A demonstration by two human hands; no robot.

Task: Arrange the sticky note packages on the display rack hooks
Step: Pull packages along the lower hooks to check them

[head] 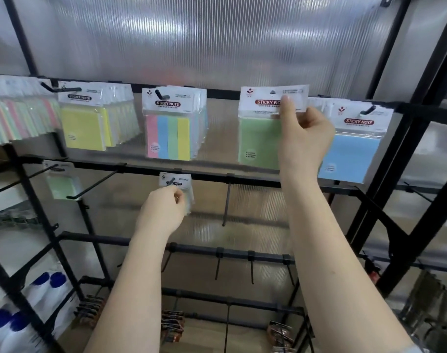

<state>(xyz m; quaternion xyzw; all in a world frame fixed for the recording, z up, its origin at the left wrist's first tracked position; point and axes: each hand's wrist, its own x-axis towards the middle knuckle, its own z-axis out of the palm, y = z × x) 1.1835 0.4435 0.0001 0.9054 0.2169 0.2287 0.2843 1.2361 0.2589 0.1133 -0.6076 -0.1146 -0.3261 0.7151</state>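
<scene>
A green pack (259,138) is held up at the top rail (222,93) of the rack by the right hand (302,138), pinched at its white header card between the thumb and the curled fingers; the hole in the header is seen just below the rail, and whether it sits on a hook cannot be told. A smaller pack (175,183) on the middle rail (255,180) is gripped at its lower part by the left hand (163,212), fingers curled round it, while its header is threaded on a hook (172,180). Along the top rail, further packs are hung: a striped pack (169,138) left of the green one, yellow packs (85,128) beyond it, a blurred pastel row (18,118) at the far left, and a blue pack (350,154) at the right, partly covered by the right hand. A pale green pack (60,184) is hung on the middle rail at the left. Bare hooks (227,202) are seen below.
</scene>
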